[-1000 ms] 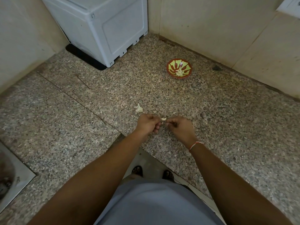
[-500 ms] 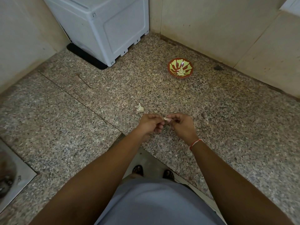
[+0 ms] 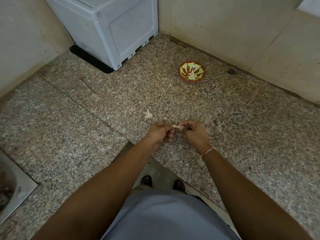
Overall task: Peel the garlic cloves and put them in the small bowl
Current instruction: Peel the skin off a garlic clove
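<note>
A small pale garlic clove with loose skin is pinched between my left hand and my right hand above the speckled granite counter. Fingers of both hands curl round it. Another piece of garlic lies on the counter just beyond my left hand. The small bowl, red-brown with a green pattern, stands further back right and has peeled cloves in its bottom.
A white plastic appliance stands at the back left corner against the tiled walls. A steel sink is set in the counter at the left edge. Bits of garlic skin lie right of my hands.
My hands have stayed in the same place over the counter. The fingers have shifted slightly on the clove, with a bit more skin sticking out between them.
</note>
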